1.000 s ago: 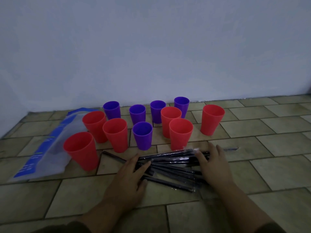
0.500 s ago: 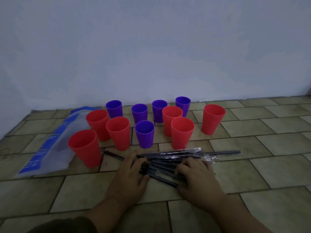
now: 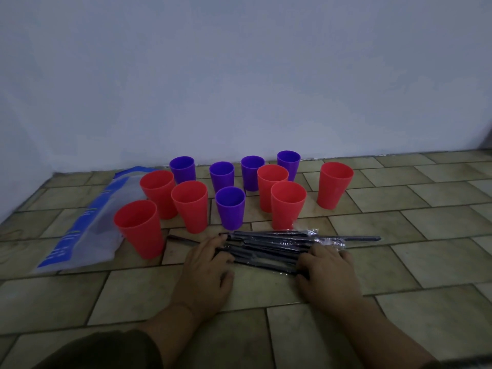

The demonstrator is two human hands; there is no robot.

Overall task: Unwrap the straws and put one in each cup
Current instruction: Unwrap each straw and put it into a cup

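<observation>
Nearest, both hands lie low on the tiled floor (image 3: pixel 399 262), one at each end of the wrapped straws (image 3: pixel 269 246). The left hand (image 3: pixel 205 265) has an open grip, its fingers laid fairly straight over the bundle's left ends. The right hand (image 3: pixel 327 272) covers the right part with bent knuckles; whether its grip is closed round the straws I cannot tell. The dark straws, sheathed in clear crinkled film, lie with their long axis left to right, crosswise to both forearms and just ahead of the palms. Either hand could likely pinch an end without reaching. One stray straw (image 3: pixel 182 239) pokes out leftward and another (image 3: pixel 362 238) rightward. Just beyond stand the red cups (image 3: pixel 139 227) and purple cups (image 3: pixel 230 207), all upright, mouths up and without straws, the front ones near the bundle. To their left lies a clear plastic bag (image 3: pixel 87 230) with a blue band; its pale marks are too blurred to read, and no brand shows on the cups. Behind is a plain wall (image 3: pixel 239 75).
</observation>
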